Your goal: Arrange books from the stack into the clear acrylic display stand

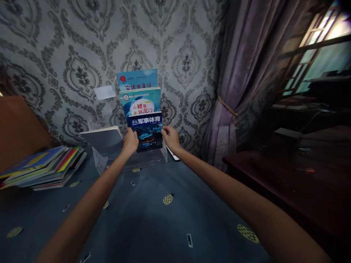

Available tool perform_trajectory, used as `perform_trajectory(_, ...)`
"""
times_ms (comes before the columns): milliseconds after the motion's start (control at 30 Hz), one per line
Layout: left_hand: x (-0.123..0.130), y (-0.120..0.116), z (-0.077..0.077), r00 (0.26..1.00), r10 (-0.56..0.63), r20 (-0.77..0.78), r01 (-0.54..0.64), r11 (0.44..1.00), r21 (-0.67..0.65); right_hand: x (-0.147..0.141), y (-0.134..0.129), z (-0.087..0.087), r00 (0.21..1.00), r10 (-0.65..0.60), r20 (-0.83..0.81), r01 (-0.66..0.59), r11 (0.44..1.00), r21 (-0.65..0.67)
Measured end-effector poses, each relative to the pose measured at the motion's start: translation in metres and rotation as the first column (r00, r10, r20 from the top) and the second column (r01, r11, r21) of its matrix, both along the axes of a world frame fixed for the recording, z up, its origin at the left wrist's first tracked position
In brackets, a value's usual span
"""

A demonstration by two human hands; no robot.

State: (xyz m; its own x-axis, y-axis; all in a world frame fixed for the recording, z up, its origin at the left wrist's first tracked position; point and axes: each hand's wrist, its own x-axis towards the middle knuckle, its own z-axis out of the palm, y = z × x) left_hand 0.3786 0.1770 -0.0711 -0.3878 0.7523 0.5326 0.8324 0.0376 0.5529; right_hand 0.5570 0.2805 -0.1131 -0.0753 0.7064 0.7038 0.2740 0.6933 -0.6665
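Note:
A dark blue book (149, 133) with white title characters stands upright between my hands, its cover facing me. My left hand (131, 140) grips its left edge, and my right hand (170, 137) pinches its right edge. Behind it rise a teal book (141, 100) and, at the back, a taller light blue book (138, 76). These books are in a clear tiered rack (142, 159), whose lower front and side panels show. On the rack's left side leans a book with a plain grey cover (104, 140).
A stack of books (46, 166) lies at the left beside a brown panel (22, 128). A blue pineapple-patterned cloth (148, 219) covers the surface. A purple curtain (233, 80) and a dark red table (263, 179) are at the right. A flat white-edged item (172, 155) lies behind the rack.

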Motion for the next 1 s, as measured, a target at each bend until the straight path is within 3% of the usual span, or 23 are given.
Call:
perform_trajectory(467,-0.002,0.003,-0.004,0.999,0.019,0.043,-0.021,0.999,0.035,0.001,0.004,-0.001,0.998,0.053,-0.023,-0.054,0.995,-0.089)
perform_trajectory(1000,-0.006,-0.004,-0.01,0.997,-0.058,0.045,0.055,0.996,0.074,0.004,-0.01,-0.003,0.996,0.072,-0.05,-0.077,0.993,-0.092)
